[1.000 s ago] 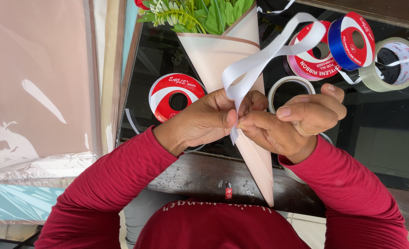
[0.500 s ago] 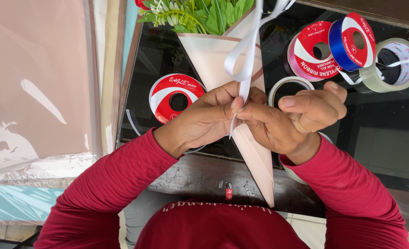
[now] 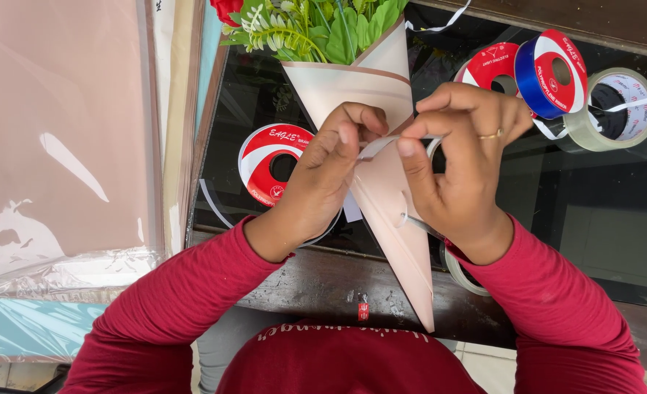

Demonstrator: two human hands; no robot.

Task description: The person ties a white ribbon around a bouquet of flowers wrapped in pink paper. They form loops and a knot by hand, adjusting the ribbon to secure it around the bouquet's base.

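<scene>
1. The dark glossy glass-topped surface [image 3: 601,219] carries everything here; to its left lies a stack of large pale pink wrapping sheets under clear film [image 3: 60,131].
2. The bouquet, a long cone of stiff pale pink paper [image 3: 389,219], lies in the middle of the surface. Its long axis runs from the wide mouth at the far side, where green leaves and a red flower [image 3: 316,29] spill out, down to the narrow tip, which points toward the person and a little to their right, past the near edge.
3. The cone looks light and fairly stiff, yet it would crease if squeezed, and the foliage is delicate. The narrower middle, where both hands meet, seems the safest place to take hold.
4. The left hand [image 3: 323,175] is clenched in a pinch: thumb and forefinger grip the thin white satin ribbon [image 3: 378,146] against the front of the cone.
5. The right hand [image 3: 462,168], wearing a thin ring, pinches the same ribbon just beside the left, and the strip is stretched short between them. The ribbon looks soft, slippery and weightless, so it needs a firm fingertip grip.
6. A red and white ribbon spool [image 3: 272,164] lies flat just left of the left hand.
7. To the far right stand a blue ribbon spool with red sides [image 3: 549,73] and a roll of clear tape [image 3: 615,109].
</scene>
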